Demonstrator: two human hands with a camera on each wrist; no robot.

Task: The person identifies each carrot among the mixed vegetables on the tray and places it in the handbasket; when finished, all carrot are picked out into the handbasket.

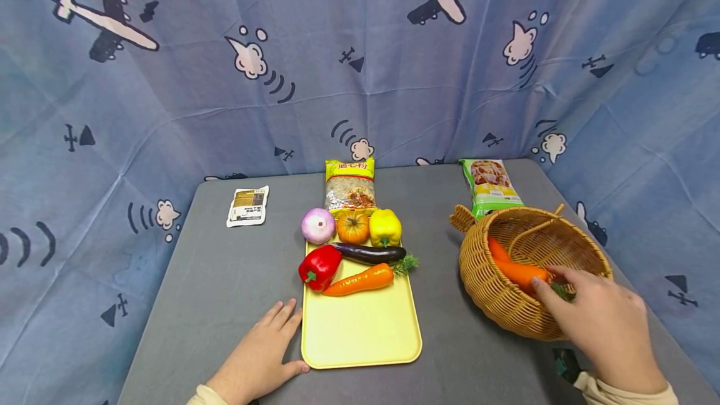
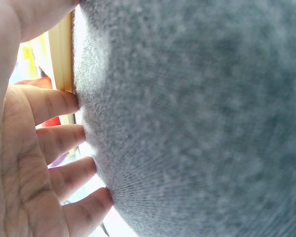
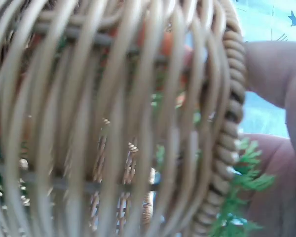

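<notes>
My right hand (image 1: 610,314) pinches a carrot (image 1: 513,269) in basket (image 1: 497,299), right; left hand (image 1: 255,349) spread by tray (image 1: 360,333). Picking, I reckon; next needs straight lift.

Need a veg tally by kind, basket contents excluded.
Peppers: 2 (red pepper, yellow pepper)
Onion: 1
Pumpkin: 1
Eggplant: 1
Carrot: 1
Total: 6

Basket left out; the right hand covers part of its contents.
</notes>
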